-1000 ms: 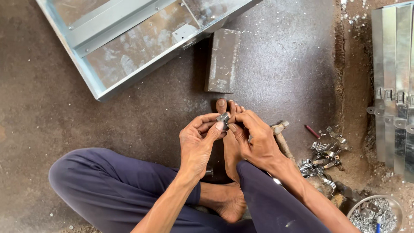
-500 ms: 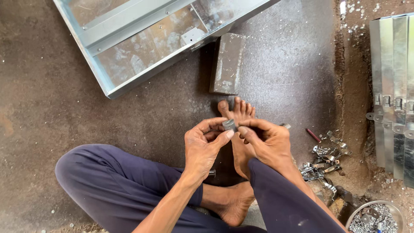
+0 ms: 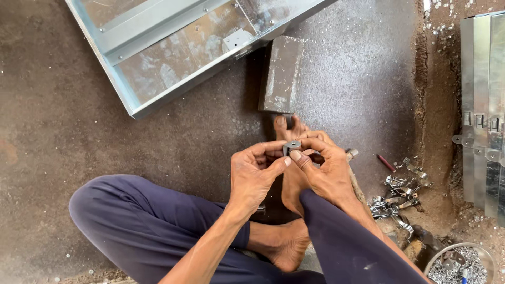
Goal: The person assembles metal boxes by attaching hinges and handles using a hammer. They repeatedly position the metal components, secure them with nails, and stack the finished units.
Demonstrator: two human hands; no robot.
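Item: small grey metal fitting [image 3: 292, 145], pinched between the fingertips of both hands, held above the person's bare foot [image 3: 292, 179]; left hand [image 3: 254, 173] grips it from the left with thumb and forefinger pressed together on it; right hand [image 3: 325, 169] closes on it from the right, thumb tip against its lower edge.

Progress, as judged: one piece in hand, seemingly mid-assembly; a heap of loose metal clips [image 3: 397, 197] just right of the right forearm looks unprocessed; a round bowl of small fasteners [image 3: 458, 263] sits at lower right, well stocked; much appears left.

Surface: dark, rough concrete floor [image 3: 79, 115], dusty; person seated cross-legged on it.

Surroundings: galvanised sheet-metal tray [image 3: 173, 52] at top; rectangular metal block [image 3: 281, 73] just beyond the toes; stacked folded metal panels [image 3: 484, 105] along the right edge; small red stick [image 3: 385, 163] near the clips.
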